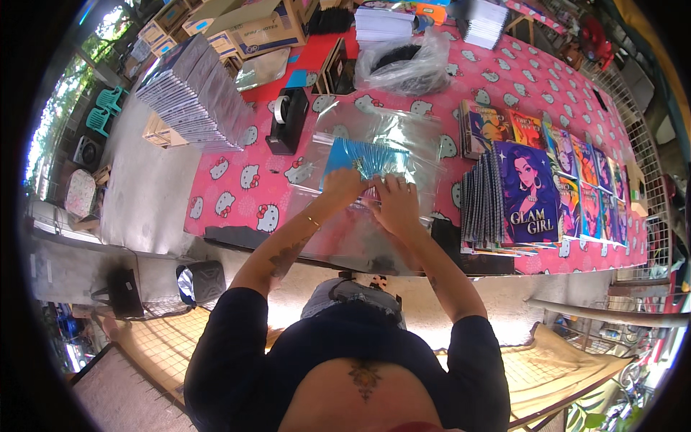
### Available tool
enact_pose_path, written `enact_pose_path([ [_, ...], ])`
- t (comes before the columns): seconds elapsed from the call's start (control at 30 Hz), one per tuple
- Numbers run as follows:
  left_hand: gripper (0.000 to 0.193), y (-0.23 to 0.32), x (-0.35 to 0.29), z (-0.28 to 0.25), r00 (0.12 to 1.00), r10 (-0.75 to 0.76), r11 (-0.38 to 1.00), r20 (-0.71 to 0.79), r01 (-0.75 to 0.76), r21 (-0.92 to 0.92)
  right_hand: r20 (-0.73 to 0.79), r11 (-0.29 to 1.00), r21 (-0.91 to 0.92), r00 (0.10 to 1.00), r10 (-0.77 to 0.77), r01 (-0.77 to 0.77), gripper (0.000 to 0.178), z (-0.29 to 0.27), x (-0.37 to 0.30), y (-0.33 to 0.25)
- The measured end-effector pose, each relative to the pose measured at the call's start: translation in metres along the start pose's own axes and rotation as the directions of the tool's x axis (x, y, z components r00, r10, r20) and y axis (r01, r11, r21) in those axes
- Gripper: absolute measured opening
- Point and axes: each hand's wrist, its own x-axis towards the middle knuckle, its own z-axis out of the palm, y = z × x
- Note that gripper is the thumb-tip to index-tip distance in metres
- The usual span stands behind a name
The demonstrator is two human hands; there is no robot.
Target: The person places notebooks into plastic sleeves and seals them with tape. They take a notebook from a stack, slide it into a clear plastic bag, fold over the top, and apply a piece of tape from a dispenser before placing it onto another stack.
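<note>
On the near part of the table, a blue sheet-like piece (pixel 344 154) with fan-like streaks lies under or inside a clear plastic bag (pixel 421 162). I cannot tell which. My left hand (pixel 345 186) is closed at the near edge of the blue piece, fingers curled on the plastic. Close beside it, my right hand (pixel 393 198) has its fingers bent and closed on the same edge; a small pinkish bit shows between the hands. More shiny clear plastic (pixel 345 230) spreads under my wrists. Left of the blue piece stands a black tape dispenser (pixel 288 122).
Spiral-bound books with colourful illustrated covers (pixel 529 191) stand stacked at the right. A tall book stack (pixel 194 93) rises at the left. Cardboard boxes (pixel 266 29), a crumpled clear bag (pixel 407 68) and white paper stacks (pixel 385 25) sit at the back. A pink cat-print cloth (pixel 237 205) covers the table.
</note>
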Motion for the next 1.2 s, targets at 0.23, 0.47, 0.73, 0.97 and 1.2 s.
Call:
enact_pose_path([
  [0.23, 0.034, -0.011, -0.045, 0.056, 0.779, 0.418, 0.896, -0.467, -0.437, 0.073, -0.026, 0.996, -0.032, 0.996, 0.086, -0.087, 0.043, 0.020, 0.079, 0.042],
  [0.47, 0.029, -0.051, -0.066, 0.016, 0.557, 0.338, 0.782, -0.759, -0.615, -0.103, 0.735, 0.666, 0.472, 0.675, 0.065, -0.578, 0.067, -0.031, 0.174, 0.121],
  [0.73, 0.059, -0.134, -0.015, -0.019, 0.961, -0.010, 0.010, -0.278, -0.278, -0.961, 0.469, 0.487, 0.740, 0.875, 0.120, -0.464, 0.071, -0.090, 0.138, 0.050],
  [0.97, 0.036, -0.116, -0.060, -0.165, 0.494, 0.484, 0.568, -0.722, -0.805, -0.171, 0.103, 0.837, 0.371, 0.877, -0.468, 0.403, 0.038, -0.181, 0.145, -0.043],
  [1.2, 0.039, -0.272, 0.046, -0.079, 0.786, -0.186, 0.891, -0.590, -0.119, -0.439, 0.214, 0.886, 0.344, 0.892, -0.397, 0.312, 0.036, -0.161, 0.146, -0.088],
])
